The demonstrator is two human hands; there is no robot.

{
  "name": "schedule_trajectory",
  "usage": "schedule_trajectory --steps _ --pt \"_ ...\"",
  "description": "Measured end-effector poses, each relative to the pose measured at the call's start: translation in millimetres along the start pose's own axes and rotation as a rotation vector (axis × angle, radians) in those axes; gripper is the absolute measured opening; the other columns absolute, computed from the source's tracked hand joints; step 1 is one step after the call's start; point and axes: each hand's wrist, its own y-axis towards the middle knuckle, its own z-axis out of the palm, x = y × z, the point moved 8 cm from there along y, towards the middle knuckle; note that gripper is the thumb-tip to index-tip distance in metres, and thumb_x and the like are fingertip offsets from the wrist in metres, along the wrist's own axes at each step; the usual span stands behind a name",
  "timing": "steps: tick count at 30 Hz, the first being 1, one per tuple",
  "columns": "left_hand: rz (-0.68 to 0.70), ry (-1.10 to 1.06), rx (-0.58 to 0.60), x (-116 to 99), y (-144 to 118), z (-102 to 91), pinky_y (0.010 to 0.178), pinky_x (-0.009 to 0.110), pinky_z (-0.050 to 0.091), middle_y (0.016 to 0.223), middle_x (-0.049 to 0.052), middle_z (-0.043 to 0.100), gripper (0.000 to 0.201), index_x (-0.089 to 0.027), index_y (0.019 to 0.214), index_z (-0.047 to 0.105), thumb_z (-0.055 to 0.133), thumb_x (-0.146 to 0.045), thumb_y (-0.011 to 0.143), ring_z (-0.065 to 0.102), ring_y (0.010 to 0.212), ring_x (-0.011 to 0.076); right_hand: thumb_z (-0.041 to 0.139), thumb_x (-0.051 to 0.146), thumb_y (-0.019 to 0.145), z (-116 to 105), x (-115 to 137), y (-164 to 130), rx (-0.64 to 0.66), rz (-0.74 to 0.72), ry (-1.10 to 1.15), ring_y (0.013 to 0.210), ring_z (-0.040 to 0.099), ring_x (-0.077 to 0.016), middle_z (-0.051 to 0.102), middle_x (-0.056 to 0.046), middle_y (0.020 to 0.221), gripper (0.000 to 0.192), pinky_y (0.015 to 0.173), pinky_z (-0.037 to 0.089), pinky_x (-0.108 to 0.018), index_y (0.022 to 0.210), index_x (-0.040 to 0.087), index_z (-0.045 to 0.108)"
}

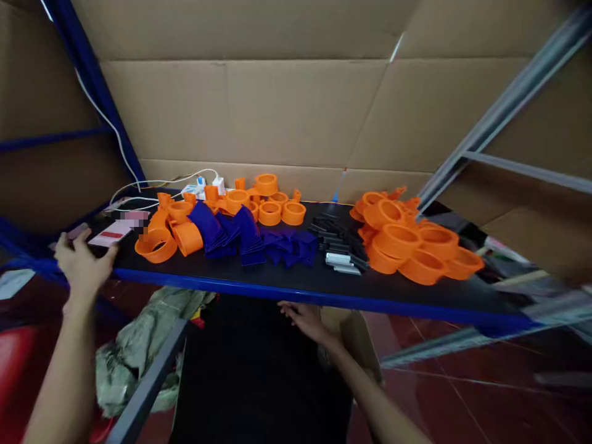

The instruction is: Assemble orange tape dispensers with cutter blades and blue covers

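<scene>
My left hand (83, 262) rests on the left front corner of the black, blue-edged shelf (296, 285), fingers curled beside a white and red card (111, 234); it is unclear whether it grips anything. My right hand (305, 319) hangs below the shelf's front edge, fingers apart, holding nothing. On the shelf lie orange plastic rings on the left (185, 231), a second pile of orange rings on the right (407, 237), dark blue flat pieces (250, 237) in the middle, and black and white strips (340, 246).
Cardboard sheets (287, 111) line the back and sides. A white power strip with cables (203, 184) lies at the back left. A grey metal rack beam (504, 105) slants at the right. Crumpled greenish bags (148, 339) and a cardboard box (356, 336) sit below the shelf.
</scene>
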Motion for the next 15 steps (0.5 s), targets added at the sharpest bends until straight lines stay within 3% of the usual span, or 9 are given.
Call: schedule_trajectory --steps 9,15 --pt "0.078 -0.069 -0.087 -11 -6 -11.2 0.115 0.060 0.013 0.157 0.023 0.016 0.081 -0.006 0.140 0.041 0.077 -0.037 0.074 0.016 0.143 0.0459 0.054 0.042 0.088 -1 1 0 0.003 0.015 0.000 0.085 0.063 -0.0199 0.070 -0.007 0.097 0.033 0.060 0.052 -0.027 0.107 0.022 0.072" --pt "0.180 -0.069 -0.238 -44 -21 -34.8 0.115 0.056 0.019 0.149 0.020 0.032 0.056 -0.007 0.134 0.051 0.066 -0.029 0.084 0.029 0.139 0.0386 0.053 0.043 0.089 0 1 0 0.007 0.016 0.013 0.085 0.063 -0.0191 0.070 -0.007 0.097 0.034 0.061 0.052 -0.026 0.107 0.021 0.072"
